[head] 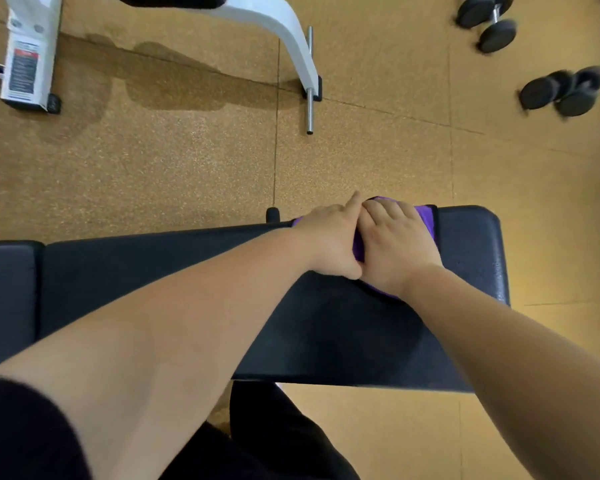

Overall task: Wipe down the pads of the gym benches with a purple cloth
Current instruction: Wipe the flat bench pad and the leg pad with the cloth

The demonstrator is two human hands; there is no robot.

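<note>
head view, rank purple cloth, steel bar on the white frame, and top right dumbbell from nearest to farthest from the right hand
1. purple cloth: under the right hand, on the black pad.
2. steel bar: on the floor beyond the pad, up and left.
3. dumbbell: top right corner, farthest.

Warm, even overhead light fills the scene, leaving the floor (187, 168) bright and orange-toned. A soft shadow spreads under the white frame (291, 39) at 11 o'clock. The dumbbells (489, 22) at 2 o'clock smear with motion blur, and wide-angle distortion bends the bench (465, 258) edges.
</note>
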